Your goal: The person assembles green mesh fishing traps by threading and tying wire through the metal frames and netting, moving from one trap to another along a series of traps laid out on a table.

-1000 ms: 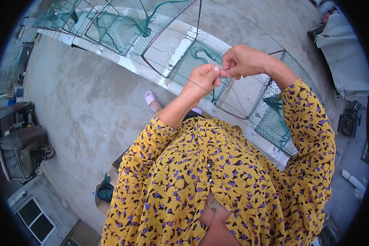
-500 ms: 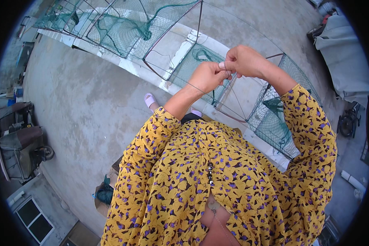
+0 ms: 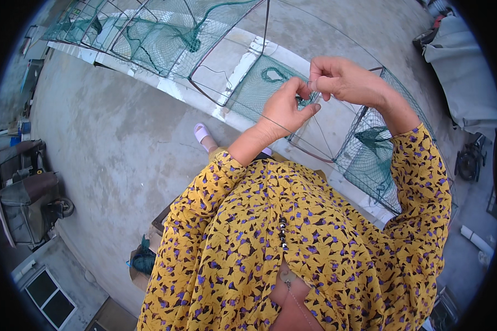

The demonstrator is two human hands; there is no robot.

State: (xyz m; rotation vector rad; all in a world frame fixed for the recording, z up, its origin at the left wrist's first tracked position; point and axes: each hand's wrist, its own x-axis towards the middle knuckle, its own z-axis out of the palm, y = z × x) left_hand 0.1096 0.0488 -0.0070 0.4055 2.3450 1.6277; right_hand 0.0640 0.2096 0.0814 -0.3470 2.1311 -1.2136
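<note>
A long green net cage [image 3: 165, 38] on dark wire frames stretches across the concrete from upper left to right. My left hand [image 3: 286, 108] is raised above it with fingers pinched on a thin dark cord [image 3: 270, 122] that runs down over the wrist. Close beside it on the right, my right hand [image 3: 339, 80] pinches the same cord near the net's mesh [image 3: 370, 149]. Both arms wear yellow sleeves with a purple pattern.
A pale raised strip [image 3: 193, 94] runs under the net along the concrete floor [image 3: 110, 143]. A covered machine [image 3: 27, 204] stands at the left. A grey tarp-covered heap [image 3: 458, 60] lies at the upper right. My foot in a pale slipper [image 3: 202, 133] shows below the net.
Both hands have stayed together at the cord, shifting slightly up and right; the fingers have reworked their pinch on it.
</note>
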